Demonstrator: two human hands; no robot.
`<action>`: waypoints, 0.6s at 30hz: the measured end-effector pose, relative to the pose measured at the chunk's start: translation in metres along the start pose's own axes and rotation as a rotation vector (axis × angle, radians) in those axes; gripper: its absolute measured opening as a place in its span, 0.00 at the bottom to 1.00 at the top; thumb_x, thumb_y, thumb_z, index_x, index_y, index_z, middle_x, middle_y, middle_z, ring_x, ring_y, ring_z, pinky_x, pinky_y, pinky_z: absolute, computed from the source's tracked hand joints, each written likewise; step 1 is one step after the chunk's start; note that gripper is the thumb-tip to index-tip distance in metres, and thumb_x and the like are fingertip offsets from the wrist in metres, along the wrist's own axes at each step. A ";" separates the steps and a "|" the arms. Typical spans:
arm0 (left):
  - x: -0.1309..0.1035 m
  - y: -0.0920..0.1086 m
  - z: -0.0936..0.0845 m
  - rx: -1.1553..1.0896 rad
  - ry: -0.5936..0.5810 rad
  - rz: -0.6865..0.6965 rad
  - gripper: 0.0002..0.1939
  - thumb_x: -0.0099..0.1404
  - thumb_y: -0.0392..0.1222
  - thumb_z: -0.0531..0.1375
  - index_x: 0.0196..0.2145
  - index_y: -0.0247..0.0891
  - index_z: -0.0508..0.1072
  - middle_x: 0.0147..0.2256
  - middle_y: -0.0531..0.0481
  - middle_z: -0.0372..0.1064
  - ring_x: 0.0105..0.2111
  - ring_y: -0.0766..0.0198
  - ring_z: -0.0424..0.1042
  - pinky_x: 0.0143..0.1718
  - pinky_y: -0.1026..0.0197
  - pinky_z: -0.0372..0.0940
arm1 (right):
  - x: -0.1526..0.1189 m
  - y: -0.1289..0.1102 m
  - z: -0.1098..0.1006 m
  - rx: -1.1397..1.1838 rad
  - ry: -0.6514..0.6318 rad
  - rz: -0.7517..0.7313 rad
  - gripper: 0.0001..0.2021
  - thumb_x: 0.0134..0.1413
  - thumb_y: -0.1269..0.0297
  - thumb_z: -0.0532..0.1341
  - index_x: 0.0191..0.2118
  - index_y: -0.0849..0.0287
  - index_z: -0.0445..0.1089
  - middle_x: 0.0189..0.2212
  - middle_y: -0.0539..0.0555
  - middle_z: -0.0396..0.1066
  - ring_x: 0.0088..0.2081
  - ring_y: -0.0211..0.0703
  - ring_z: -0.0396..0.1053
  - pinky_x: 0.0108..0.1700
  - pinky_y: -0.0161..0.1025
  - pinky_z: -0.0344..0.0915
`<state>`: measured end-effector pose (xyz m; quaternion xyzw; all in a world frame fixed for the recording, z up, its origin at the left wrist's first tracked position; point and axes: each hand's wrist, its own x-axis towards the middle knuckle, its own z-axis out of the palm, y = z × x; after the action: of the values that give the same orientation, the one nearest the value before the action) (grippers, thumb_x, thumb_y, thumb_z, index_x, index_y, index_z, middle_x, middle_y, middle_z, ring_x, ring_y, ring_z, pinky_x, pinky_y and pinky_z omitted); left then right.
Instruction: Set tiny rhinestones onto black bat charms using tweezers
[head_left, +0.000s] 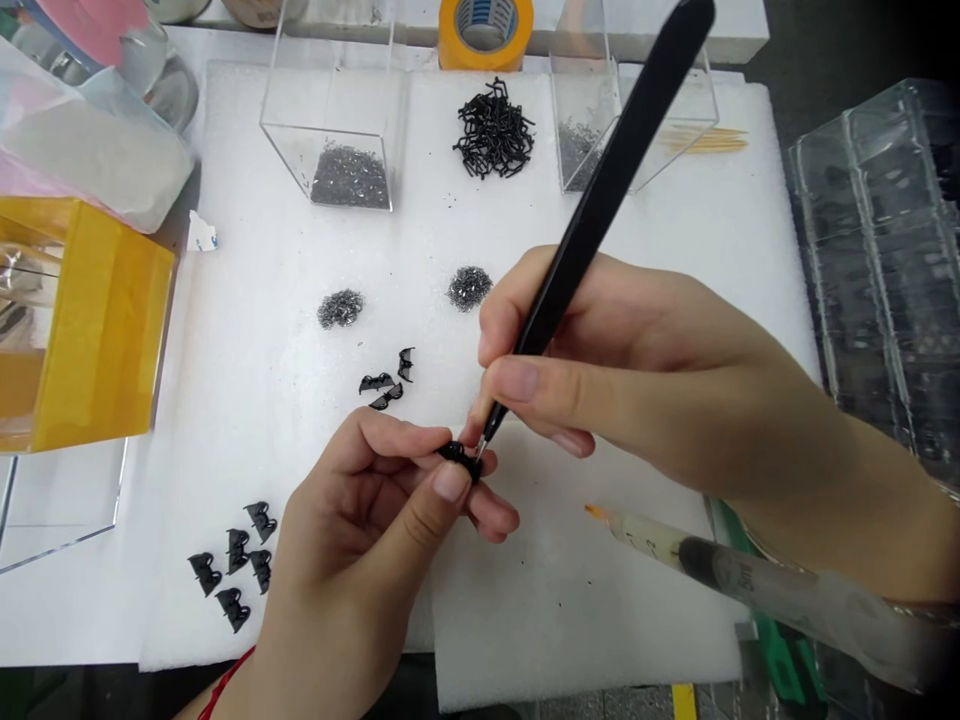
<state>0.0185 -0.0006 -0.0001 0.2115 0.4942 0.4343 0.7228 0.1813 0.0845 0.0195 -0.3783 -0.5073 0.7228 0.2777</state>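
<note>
My left hand (375, 540) pinches a small black plastic part (459, 458) with rounded loops between thumb and fingers. Closed around black tweezers (592, 220), my right hand (600, 360) holds their tips against that part; whether a tiny piece sits between the tips is too small to tell. Just beyond the left hand lie a few similar black parts (376, 383). Several more black parts (238, 550) with small loops rest to the left of my left wrist. Two little heaps of tiny shiny metal pieces, a left heap (340, 308) and a right heap (470, 287), lie farther back.
A pile of bent black pieces (495, 132) lies between a left clear box (349, 175) and a right clear box (581, 150). Behind stands yellow tape (486, 60). A syringe (697, 560) is under my right forearm. Left is a yellow box (105, 330); right, clear trays (870, 250).
</note>
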 end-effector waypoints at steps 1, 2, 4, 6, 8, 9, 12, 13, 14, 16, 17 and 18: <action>0.000 -0.001 -0.001 -0.002 -0.013 0.010 0.06 0.66 0.32 0.60 0.35 0.44 0.71 0.28 0.56 0.78 0.29 0.71 0.76 0.38 0.68 0.71 | 0.000 0.000 0.000 0.011 0.004 0.007 0.05 0.56 0.76 0.59 0.33 0.60 0.68 0.19 0.39 0.65 0.20 0.22 0.64 0.24 0.20 0.65; 0.000 -0.002 -0.002 -0.003 -0.024 0.020 0.06 0.66 0.33 0.60 0.36 0.44 0.71 0.28 0.56 0.78 0.29 0.71 0.76 0.38 0.68 0.71 | 0.001 0.001 0.000 0.011 0.008 0.014 0.05 0.56 0.76 0.59 0.33 0.60 0.68 0.20 0.39 0.66 0.20 0.23 0.64 0.24 0.20 0.64; 0.001 -0.003 -0.003 0.002 -0.034 0.030 0.06 0.67 0.33 0.59 0.36 0.44 0.71 0.27 0.56 0.78 0.29 0.71 0.76 0.38 0.69 0.71 | 0.001 0.001 -0.001 -0.010 0.021 0.027 0.03 0.55 0.74 0.60 0.33 0.60 0.68 0.21 0.40 0.67 0.20 0.23 0.63 0.22 0.21 0.63; 0.001 -0.004 -0.003 0.003 -0.035 0.032 0.06 0.67 0.33 0.59 0.36 0.44 0.71 0.27 0.56 0.78 0.30 0.72 0.76 0.39 0.70 0.71 | 0.001 0.001 -0.002 -0.038 0.030 0.038 0.02 0.55 0.72 0.61 0.32 0.60 0.68 0.23 0.41 0.67 0.19 0.23 0.62 0.21 0.21 0.63; 0.002 -0.004 -0.003 0.001 -0.040 0.034 0.06 0.67 0.33 0.59 0.36 0.44 0.71 0.28 0.56 0.78 0.30 0.73 0.76 0.40 0.71 0.70 | 0.000 0.000 -0.002 -0.054 0.029 0.044 0.02 0.55 0.72 0.61 0.32 0.60 0.67 0.23 0.41 0.67 0.19 0.23 0.61 0.21 0.22 0.62; 0.002 -0.004 -0.002 0.001 -0.040 0.032 0.06 0.67 0.32 0.59 0.36 0.44 0.71 0.28 0.56 0.78 0.31 0.73 0.76 0.40 0.71 0.70 | 0.000 0.000 -0.002 -0.055 0.028 0.045 0.03 0.55 0.72 0.61 0.32 0.59 0.67 0.24 0.41 0.67 0.19 0.23 0.61 0.21 0.22 0.62; 0.003 -0.004 -0.002 -0.001 -0.040 0.030 0.06 0.67 0.33 0.59 0.36 0.44 0.71 0.28 0.57 0.78 0.30 0.73 0.76 0.39 0.71 0.70 | 0.000 0.000 -0.003 -0.044 0.018 0.051 0.02 0.55 0.73 0.61 0.33 0.60 0.67 0.24 0.41 0.67 0.19 0.22 0.61 0.21 0.21 0.62; 0.003 -0.005 -0.002 -0.001 -0.039 0.025 0.06 0.67 0.33 0.59 0.36 0.44 0.71 0.28 0.57 0.78 0.30 0.73 0.76 0.39 0.71 0.70 | 0.000 0.000 -0.003 -0.035 0.012 0.052 0.02 0.56 0.73 0.61 0.33 0.61 0.67 0.24 0.41 0.67 0.20 0.22 0.61 0.21 0.21 0.62; 0.003 -0.005 -0.002 -0.001 -0.037 0.023 0.06 0.67 0.33 0.59 0.36 0.45 0.71 0.28 0.57 0.78 0.30 0.73 0.76 0.39 0.71 0.70 | 0.000 0.000 -0.003 -0.020 0.003 0.048 0.02 0.56 0.73 0.61 0.33 0.61 0.67 0.23 0.40 0.66 0.20 0.21 0.61 0.22 0.20 0.63; 0.002 -0.004 -0.003 -0.002 -0.037 0.021 0.06 0.67 0.33 0.59 0.36 0.45 0.71 0.29 0.57 0.78 0.30 0.72 0.76 0.40 0.70 0.70 | 0.000 -0.001 -0.002 0.026 -0.014 0.031 0.02 0.56 0.76 0.60 0.33 0.63 0.67 0.22 0.38 0.64 0.20 0.19 0.61 0.26 0.19 0.67; 0.002 -0.004 -0.003 -0.005 -0.040 0.024 0.06 0.66 0.33 0.60 0.36 0.45 0.71 0.29 0.57 0.78 0.30 0.72 0.76 0.40 0.70 0.70 | 0.000 -0.001 -0.002 0.052 -0.016 0.019 0.03 0.56 0.77 0.60 0.33 0.64 0.67 0.21 0.38 0.64 0.20 0.18 0.61 0.28 0.18 0.68; 0.001 -0.004 -0.003 -0.007 -0.042 0.029 0.06 0.66 0.33 0.60 0.36 0.45 0.71 0.29 0.57 0.78 0.31 0.72 0.76 0.40 0.70 0.70 | 0.000 -0.001 -0.001 0.074 -0.019 0.009 0.03 0.56 0.78 0.59 0.33 0.65 0.67 0.20 0.38 0.63 0.21 0.17 0.61 0.28 0.16 0.68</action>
<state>0.0174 -0.0022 -0.0053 0.2252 0.4744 0.4420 0.7272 0.1822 0.0854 0.0206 -0.3630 -0.4813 0.7458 0.2834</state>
